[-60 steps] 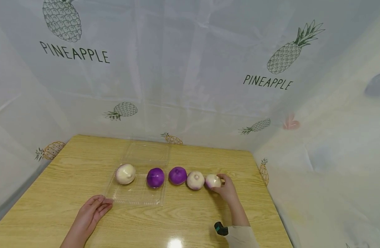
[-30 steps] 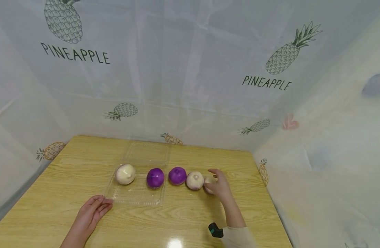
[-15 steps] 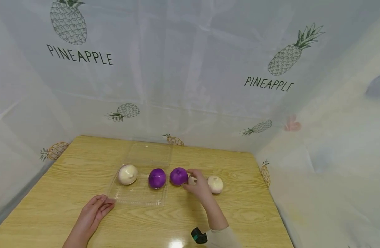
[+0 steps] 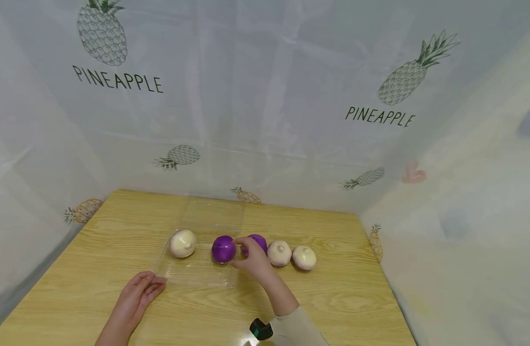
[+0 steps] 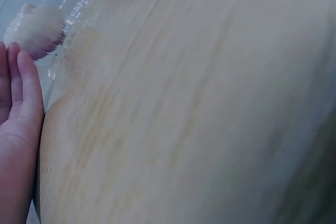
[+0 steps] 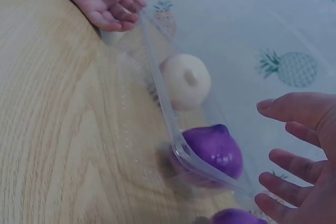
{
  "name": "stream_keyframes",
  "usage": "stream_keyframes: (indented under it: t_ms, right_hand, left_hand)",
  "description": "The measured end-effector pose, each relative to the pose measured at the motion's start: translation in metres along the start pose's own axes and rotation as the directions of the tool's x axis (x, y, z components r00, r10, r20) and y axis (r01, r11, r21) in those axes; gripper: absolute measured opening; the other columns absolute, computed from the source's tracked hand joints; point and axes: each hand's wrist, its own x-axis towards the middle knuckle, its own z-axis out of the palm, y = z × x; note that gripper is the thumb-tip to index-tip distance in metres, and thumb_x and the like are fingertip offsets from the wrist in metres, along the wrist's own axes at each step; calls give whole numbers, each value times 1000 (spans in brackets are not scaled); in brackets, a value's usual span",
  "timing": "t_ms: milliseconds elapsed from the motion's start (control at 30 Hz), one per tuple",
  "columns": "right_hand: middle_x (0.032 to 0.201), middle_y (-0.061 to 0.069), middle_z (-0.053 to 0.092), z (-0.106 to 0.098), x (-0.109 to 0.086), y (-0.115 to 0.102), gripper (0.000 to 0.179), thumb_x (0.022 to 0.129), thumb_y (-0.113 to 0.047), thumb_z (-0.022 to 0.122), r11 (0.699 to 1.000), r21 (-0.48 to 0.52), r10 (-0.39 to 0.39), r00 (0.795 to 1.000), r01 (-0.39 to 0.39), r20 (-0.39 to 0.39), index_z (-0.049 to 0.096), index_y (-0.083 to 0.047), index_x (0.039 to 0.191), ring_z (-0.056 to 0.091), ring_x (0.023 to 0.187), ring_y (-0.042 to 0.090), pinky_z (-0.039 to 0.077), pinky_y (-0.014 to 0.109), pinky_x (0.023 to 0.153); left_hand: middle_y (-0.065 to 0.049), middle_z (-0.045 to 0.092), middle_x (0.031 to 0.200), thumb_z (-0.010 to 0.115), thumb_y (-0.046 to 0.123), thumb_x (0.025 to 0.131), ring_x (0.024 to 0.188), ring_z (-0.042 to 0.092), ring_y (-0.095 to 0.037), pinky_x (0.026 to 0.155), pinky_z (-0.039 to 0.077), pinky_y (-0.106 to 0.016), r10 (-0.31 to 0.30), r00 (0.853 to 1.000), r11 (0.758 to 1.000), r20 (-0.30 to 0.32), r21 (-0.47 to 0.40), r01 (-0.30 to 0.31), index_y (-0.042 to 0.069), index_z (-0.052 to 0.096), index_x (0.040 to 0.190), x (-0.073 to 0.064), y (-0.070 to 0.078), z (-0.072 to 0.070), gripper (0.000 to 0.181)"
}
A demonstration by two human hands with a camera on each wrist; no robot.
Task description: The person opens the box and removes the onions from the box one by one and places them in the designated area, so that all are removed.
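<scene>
A clear plastic box [image 4: 191,275] lies unfolded on the table, its lid [image 4: 210,211] laid back. Inside, a turnip [image 4: 182,243] shows its white side at the left, and another turnip [image 4: 223,249] shows its purple side at the right. My left hand [image 4: 132,300] pinches the box's front left corner. Beside the purple turnip in the box, my right hand [image 4: 254,262] has spread fingers, apart from that turnip in the right wrist view. It partly hides a second purple turnip [image 4: 259,241] outside the box. Two white-side-up turnips [image 4: 279,253] continue that row rightward.
A wooden table [image 4: 334,307] carries everything. Behind and to the sides hangs a pale sheet [image 4: 265,120] printed with pineapples. A small black device [image 4: 261,329] shows at my right wrist.
My right hand has let go of the rightmost turnip and moved left over the row to the box. That turnip now shows more white upward. My left hand has stayed at the box corner.
</scene>
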Motion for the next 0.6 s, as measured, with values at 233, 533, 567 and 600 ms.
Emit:
stream_keyframes:
  t_ms: [233, 533, 567, 600]
  right_hand:
    - [125, 10, 58, 18, 15, -10, 51, 79, -11, 83, 999, -24, 28, 998, -27, 55, 61, -4, 124, 54, 115, 33, 51, 45, 95]
    - [122, 11, 58, 47, 34, -18, 48, 80, -10, 82, 1000, -14, 28, 995, -27, 92, 63, -7, 124, 55, 112, 29, 51, 30, 90]
    - [121, 10, 58, 50, 35, -19, 48, 80, -11, 82, 999, -19, 29, 995, -27, 95, 63, -9, 124, 55, 111, 28, 51, 29, 89]
    - [120, 9, 59, 53, 36, -20, 47, 80, -12, 82, 999, -22, 32, 995, -30, 98, 63, -10, 123, 55, 110, 28, 51, 28, 88]
  left_hand:
    - [-9, 69, 104, 34, 5, 107, 101, 65, -20, 93, 54, -33, 12, 1000, 1000, -21, 8, -11, 8, 61, 107, 1, -2, 2, 28]
    - [-11, 68, 107, 30, 4, 108, 105, 64, -21, 95, 52, -34, 32, 999, 999, 20, -4, -31, 5, 59, 111, 1, -1, 1, 30]
    - [-11, 68, 108, 29, 4, 108, 105, 64, -21, 95, 52, -34, 35, 999, 999, 26, -9, -35, 5, 59, 111, 1, -1, 0, 30]
    - [-11, 68, 108, 29, 4, 108, 105, 64, -21, 95, 52, -34, 39, 999, 999, 33, -13, -38, 5, 59, 111, 1, -1, 0, 30]
